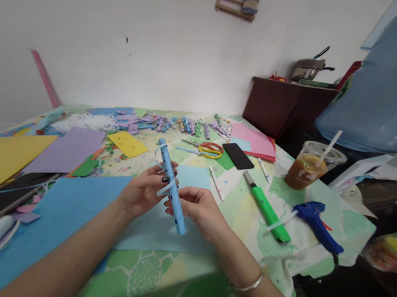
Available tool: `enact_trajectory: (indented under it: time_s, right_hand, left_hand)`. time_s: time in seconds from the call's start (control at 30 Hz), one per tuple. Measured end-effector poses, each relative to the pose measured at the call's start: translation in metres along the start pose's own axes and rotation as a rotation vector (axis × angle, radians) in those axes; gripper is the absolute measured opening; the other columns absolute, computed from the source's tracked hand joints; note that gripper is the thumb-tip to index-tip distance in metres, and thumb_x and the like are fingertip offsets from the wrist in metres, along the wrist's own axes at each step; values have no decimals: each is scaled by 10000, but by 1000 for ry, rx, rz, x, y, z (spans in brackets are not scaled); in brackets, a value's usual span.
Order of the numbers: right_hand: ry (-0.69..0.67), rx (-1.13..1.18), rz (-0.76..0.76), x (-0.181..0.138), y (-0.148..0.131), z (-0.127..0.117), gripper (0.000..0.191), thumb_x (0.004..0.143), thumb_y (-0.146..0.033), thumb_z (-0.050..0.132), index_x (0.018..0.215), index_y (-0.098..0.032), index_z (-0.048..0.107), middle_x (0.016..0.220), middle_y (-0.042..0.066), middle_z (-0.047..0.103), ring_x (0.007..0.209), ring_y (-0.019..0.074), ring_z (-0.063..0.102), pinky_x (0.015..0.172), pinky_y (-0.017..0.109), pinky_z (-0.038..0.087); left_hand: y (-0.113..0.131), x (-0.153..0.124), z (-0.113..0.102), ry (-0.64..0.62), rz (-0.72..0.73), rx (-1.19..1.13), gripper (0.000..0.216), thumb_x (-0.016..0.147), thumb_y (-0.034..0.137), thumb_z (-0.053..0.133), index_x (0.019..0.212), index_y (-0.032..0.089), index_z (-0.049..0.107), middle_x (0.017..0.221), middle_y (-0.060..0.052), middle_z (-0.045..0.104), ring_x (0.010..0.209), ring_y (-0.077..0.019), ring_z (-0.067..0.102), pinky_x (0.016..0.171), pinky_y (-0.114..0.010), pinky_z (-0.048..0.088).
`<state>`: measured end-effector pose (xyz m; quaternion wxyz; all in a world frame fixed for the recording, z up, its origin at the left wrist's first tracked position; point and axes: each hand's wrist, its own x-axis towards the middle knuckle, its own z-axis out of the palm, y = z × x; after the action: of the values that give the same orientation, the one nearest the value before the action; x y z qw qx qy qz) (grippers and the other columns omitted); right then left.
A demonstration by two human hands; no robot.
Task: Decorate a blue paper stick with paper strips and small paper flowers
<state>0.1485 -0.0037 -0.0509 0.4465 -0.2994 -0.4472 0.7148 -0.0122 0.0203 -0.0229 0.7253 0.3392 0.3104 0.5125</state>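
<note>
A slim blue tube (177,214), like a small craft flute with dark dots along it, is tilted across the middle of the view. My left hand (140,190) has its fingers closed round the upper middle of the tube. Lower down, my right hand (205,211) pinches the tube from the right side. Pale blue strips (165,189) loop around the tube near my left fingers and stick out to the side. Below both hands lies a light blue sheet (168,240), overlapping a darker blue sheet (73,214).
Right of my hands lie a green utility knife (269,212), a blue glue gun (318,227), a phone (238,155) and markers (217,183). A cup of iced drink (303,168) stands near the right edge. Behind are scissors (209,150) and several small decorated tubes (187,125). Coloured sheets (69,149) lie left.
</note>
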Motion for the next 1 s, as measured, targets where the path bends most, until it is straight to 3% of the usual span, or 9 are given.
enact_trajectory:
  time_s: [0.1, 0.27, 0.43, 0.5, 0.57, 0.73, 0.87, 1.0]
  right_hand:
    - [4, -1, -3, 1, 1, 0, 346, 592, -357, 826, 813, -111, 726, 755, 76, 733, 651, 175, 697, 690, 306, 540]
    - [6, 34, -35, 2, 4, -2, 276, 620, -336, 808, 783, -131, 718, 736, 52, 728, 632, 154, 685, 673, 285, 539]
    - [25, 16, 38, 2, 2, -1, 289, 528, -283, 837, 731, -128, 703, 697, 49, 724, 609, 160, 681, 661, 294, 546]
    - [-22, -18, 76, 1, 2, -1, 337, 482, -227, 841, 780, -135, 715, 716, 48, 730, 640, 169, 684, 671, 302, 550]
    - [-82, -45, 96, 1, 1, 0, 397, 488, -201, 829, 867, -147, 724, 743, 47, 736, 675, 174, 687, 690, 307, 550]
    - [-86, 45, 52, 2, 2, -1, 333, 586, -275, 805, 876, -135, 722, 756, 58, 730, 638, 149, 676, 683, 283, 535]
    - [-57, 63, 8, 4, 4, -3, 275, 634, -316, 797, 818, -125, 726, 717, 54, 722, 602, 130, 662, 650, 253, 522]
    - [-24, 73, 18, 4, 4, -4, 289, 620, -358, 812, 784, -134, 730, 690, 49, 719, 589, 130, 661, 644, 256, 523]
  left_hand:
    - [-4, 2, -2, -51, 10, 28, 350, 564, 89, 733, 901, 181, 709, 749, -5, 665, 663, -150, 634, 589, -260, 516]
    - [-7, 4, -2, -85, 1, 65, 346, 593, 117, 736, 935, 161, 706, 699, -12, 650, 586, -140, 596, 448, -228, 457]
    - [-6, 3, 0, -60, 16, 6, 341, 591, 99, 721, 926, 163, 698, 707, -3, 657, 663, -137, 627, 678, -282, 546]
    - [-5, 2, 0, -44, 31, -5, 343, 593, 97, 711, 928, 170, 691, 736, 1, 665, 686, -137, 633, 815, -338, 539]
    - [-5, 2, -1, -32, 30, -7, 343, 595, 103, 702, 930, 176, 690, 764, 1, 668, 698, -144, 635, 854, -365, 526]
    - [-10, 4, -2, -23, -2, -24, 354, 582, 103, 703, 929, 173, 704, 757, -16, 666, 690, -151, 622, 627, -273, 532]
    - [-14, 5, 1, -78, -40, -13, 346, 570, 127, 721, 913, 169, 705, 724, -12, 652, 554, -130, 568, 395, -221, 422]
    - [-13, 6, 2, -100, -23, -33, 345, 574, 113, 720, 916, 155, 707, 738, -13, 658, 590, -129, 589, 459, -229, 465]
